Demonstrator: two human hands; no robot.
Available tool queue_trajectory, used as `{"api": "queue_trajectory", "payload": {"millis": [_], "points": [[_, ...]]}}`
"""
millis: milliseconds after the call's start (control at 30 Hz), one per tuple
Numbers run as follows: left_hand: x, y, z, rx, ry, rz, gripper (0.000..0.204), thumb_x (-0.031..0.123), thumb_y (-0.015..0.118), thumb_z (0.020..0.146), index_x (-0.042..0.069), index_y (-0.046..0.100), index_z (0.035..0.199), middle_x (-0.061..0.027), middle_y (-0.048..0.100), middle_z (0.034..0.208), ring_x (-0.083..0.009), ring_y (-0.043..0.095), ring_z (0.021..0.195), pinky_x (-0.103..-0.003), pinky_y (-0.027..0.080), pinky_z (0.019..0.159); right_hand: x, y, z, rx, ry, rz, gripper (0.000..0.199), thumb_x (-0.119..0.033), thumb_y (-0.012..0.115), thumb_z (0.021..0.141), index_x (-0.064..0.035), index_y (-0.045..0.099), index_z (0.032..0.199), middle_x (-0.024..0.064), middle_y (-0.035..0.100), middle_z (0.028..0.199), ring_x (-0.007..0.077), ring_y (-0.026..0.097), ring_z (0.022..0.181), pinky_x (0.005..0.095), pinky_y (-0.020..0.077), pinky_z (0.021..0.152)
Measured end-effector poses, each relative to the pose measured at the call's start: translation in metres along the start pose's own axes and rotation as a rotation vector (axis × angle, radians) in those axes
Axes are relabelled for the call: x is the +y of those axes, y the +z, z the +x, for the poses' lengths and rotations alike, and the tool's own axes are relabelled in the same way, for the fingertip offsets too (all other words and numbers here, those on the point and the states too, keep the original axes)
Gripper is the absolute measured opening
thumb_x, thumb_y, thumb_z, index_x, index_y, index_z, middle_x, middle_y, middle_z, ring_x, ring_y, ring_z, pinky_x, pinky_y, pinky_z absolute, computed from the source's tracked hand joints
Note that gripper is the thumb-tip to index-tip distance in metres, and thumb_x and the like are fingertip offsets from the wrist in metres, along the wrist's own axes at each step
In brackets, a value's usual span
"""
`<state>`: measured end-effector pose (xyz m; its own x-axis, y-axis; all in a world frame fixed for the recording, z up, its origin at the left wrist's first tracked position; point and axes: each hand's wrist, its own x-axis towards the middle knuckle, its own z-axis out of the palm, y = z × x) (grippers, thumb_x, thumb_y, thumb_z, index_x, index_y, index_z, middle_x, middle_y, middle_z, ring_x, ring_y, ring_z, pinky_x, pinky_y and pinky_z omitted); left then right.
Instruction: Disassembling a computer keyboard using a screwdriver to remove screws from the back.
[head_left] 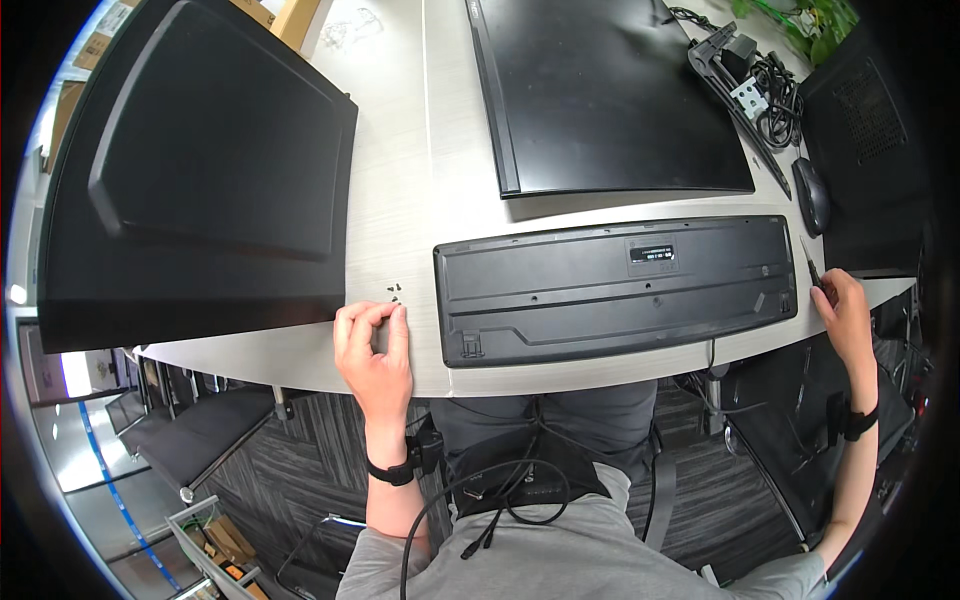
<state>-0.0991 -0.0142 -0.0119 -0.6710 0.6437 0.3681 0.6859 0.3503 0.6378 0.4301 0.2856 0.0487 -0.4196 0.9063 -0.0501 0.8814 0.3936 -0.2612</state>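
Note:
A black keyboard (590, 310) lies face down on the table in front of me, its underside with screw holes and a label showing. To its left is a small group of dark screws (393, 288). My left hand (375, 345) rests at the table edge just below them, fingers curled and thumb drawn in close to the index finger. Whether a screw is between those fingertips is too small to tell. Beyond the keyboard's right end, my right hand (846, 310) is closed around a thin screwdriver (812, 268), its shaft pointing away from me.
A large black computer case panel (220, 180) takes up the left of the table (400, 210). Behind the keyboard lies a black monitor (620, 110). At the right are a mouse (812, 196), a monitor stand (740, 110), coiled cables (778, 105) and another black case (868, 150).

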Motion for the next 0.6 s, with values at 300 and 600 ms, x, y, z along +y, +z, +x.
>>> {"api": "queue_trajectory", "payload": {"millis": [300,600], "points": [[-0.0008,0.0008,-0.0023,0.014,-0.002,-0.006,0.009,0.001,0.081,0.090,0.002,0.078,0.099,-0.0082,0.068,0.099,-0.0230,0.066,0.091,-0.035,0.054,0.083,-0.0014,-0.0009,0.0002,0.009,-0.017,0.018,0.019,-0.005,0.075,0.091,0.0074,0.061,0.096,0.0177,0.057,0.078,0.0275,0.055,0.068,0.0395,0.0460,0.066],[-0.0009,0.0005,-0.0031,0.039,0.058,0.041,0.007,0.003,0.079,0.094,0.000,0.079,0.101,-0.0083,0.070,0.098,-0.0192,0.067,0.089,-0.032,0.054,0.080,-0.0039,-0.0029,0.0000,-0.003,0.005,-0.007,0.019,-0.006,0.075,0.091,0.0064,0.062,0.097,0.0185,0.060,0.080,0.0305,0.058,0.070,0.0412,0.0463,0.067]]}}
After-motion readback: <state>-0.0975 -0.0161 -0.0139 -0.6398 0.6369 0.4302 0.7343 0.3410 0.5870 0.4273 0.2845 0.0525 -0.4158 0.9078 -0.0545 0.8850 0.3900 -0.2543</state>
